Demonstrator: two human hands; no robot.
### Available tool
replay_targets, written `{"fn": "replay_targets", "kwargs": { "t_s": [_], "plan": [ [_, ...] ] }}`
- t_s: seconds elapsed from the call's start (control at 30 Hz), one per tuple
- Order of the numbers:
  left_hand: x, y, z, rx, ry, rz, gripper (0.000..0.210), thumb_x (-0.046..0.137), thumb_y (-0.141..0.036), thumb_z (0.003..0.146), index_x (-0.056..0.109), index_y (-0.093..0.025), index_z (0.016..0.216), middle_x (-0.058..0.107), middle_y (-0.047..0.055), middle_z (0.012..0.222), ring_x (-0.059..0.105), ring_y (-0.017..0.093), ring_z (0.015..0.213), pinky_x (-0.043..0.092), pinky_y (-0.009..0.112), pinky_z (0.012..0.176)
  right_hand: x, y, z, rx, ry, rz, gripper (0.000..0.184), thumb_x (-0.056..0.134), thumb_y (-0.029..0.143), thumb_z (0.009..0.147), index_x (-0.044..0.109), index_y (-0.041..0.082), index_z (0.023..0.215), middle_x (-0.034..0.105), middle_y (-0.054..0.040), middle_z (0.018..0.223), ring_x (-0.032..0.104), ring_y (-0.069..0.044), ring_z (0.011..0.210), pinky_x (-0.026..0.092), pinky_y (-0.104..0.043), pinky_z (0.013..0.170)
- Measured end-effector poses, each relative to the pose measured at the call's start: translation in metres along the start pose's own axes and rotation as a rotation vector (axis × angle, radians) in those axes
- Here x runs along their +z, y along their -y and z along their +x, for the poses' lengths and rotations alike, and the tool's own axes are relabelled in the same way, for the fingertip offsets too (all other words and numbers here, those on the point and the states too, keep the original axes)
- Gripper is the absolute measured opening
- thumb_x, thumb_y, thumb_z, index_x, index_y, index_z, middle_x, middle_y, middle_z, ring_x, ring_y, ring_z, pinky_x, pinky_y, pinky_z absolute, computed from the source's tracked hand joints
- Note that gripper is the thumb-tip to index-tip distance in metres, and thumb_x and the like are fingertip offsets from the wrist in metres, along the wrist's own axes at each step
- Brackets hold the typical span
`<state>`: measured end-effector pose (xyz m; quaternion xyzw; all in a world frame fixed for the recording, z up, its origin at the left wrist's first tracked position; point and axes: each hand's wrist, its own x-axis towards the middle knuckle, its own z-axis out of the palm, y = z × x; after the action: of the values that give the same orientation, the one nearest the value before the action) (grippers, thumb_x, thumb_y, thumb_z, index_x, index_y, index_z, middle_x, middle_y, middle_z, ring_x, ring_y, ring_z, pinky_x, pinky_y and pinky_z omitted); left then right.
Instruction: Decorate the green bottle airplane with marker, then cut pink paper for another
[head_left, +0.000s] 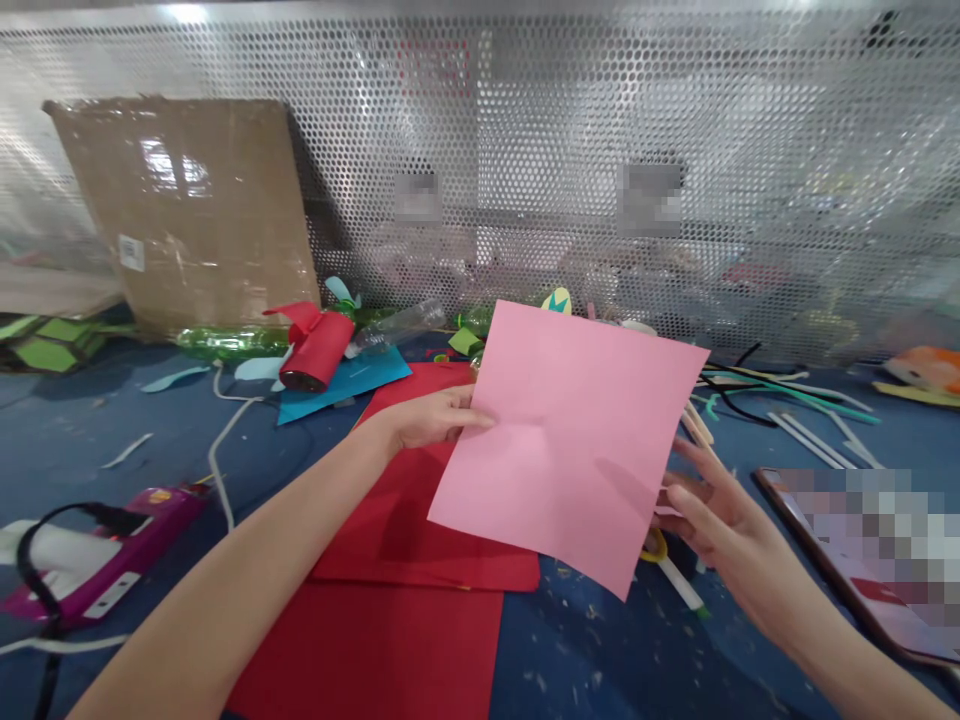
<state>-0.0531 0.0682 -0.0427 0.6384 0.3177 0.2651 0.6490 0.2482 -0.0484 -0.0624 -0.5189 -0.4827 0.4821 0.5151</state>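
Note:
A sheet of pink paper [562, 430] is held up at a tilt above the table. My left hand [435, 418] pinches its left edge, thumb on the front and the other fingers partly hidden. At the right edge, my right hand [709, 510] has its fingers curled, with a small bit of pink paper showing between them. Whether that bit belongs to the same sheet, I cannot tell. Red sheets [375, 640] lie stacked below the pink one. A yellow-ringed handle [655, 546] and a white stick with a green tip [684, 588] lie beneath my right hand.
At left are a purple power strip [142, 530] with cables and a red-wrapped bottle craft [319, 345] by a blue sheet [352, 385]. Cardboard [195, 210] leans on a perforated metal screen [540, 150]. A phone [840, 570] and loose strips [810, 440] lie at right.

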Motion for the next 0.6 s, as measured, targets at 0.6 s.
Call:
{"fn": "replay_targets", "kwargs": {
  "t_s": [0.6],
  "plan": [
    [-0.02,0.023,0.013,0.284,-0.417,0.96,0.083,0.05,0.0,0.073,0.03,-0.026,0.149,0.03,0.007,0.156,0.019,0.03,0.146,0.013,0.05,0.119,-0.007,0.008,0.016,-0.021,-0.466,0.303,0.026,0.084,0.033,0.059,0.066,0.024,0.075,0.069,0.0021,0.084,0.063,-0.011,0.067,0.052,-0.016,0.05]
  ]
}}
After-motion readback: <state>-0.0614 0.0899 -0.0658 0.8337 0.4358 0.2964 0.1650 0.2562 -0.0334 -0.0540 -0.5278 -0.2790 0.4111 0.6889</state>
